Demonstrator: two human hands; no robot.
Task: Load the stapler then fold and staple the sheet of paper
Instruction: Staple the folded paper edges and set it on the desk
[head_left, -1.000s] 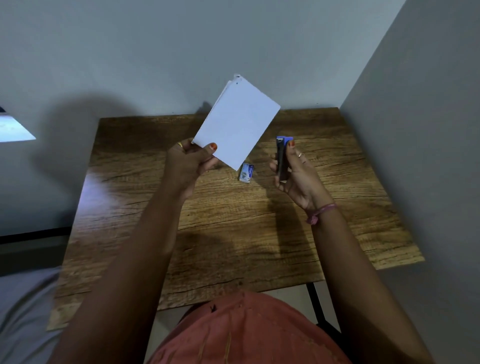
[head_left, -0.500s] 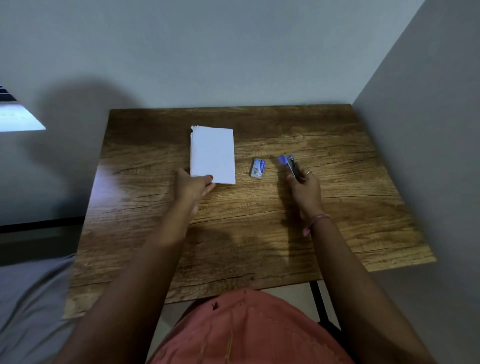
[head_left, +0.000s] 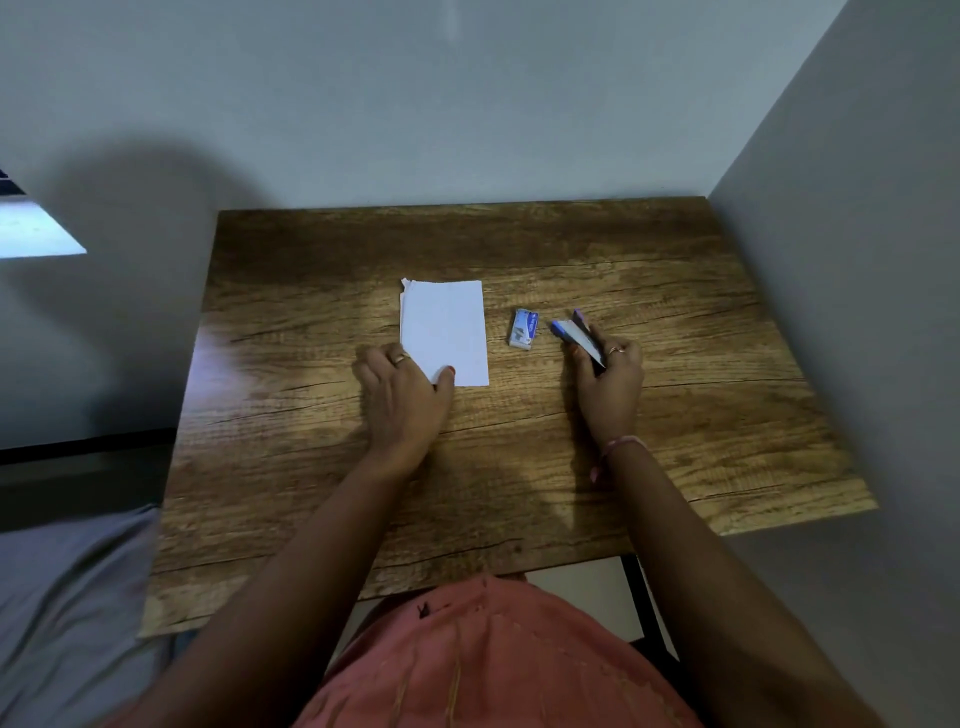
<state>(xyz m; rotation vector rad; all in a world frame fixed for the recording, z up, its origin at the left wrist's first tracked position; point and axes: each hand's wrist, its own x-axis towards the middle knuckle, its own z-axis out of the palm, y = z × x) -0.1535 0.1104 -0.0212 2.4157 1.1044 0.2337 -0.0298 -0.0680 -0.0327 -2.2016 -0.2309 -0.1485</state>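
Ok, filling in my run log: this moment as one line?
left hand: holds folded paper on table | right hand: grips stapler | staple box: between

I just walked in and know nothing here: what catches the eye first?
A folded white sheet of paper lies mid-table on the wood-grain tabletop, its near corner pinched by the left hand. Right of it sits a small blue-and-white staple box, then the right hand gripping a blue-tipped stapler.
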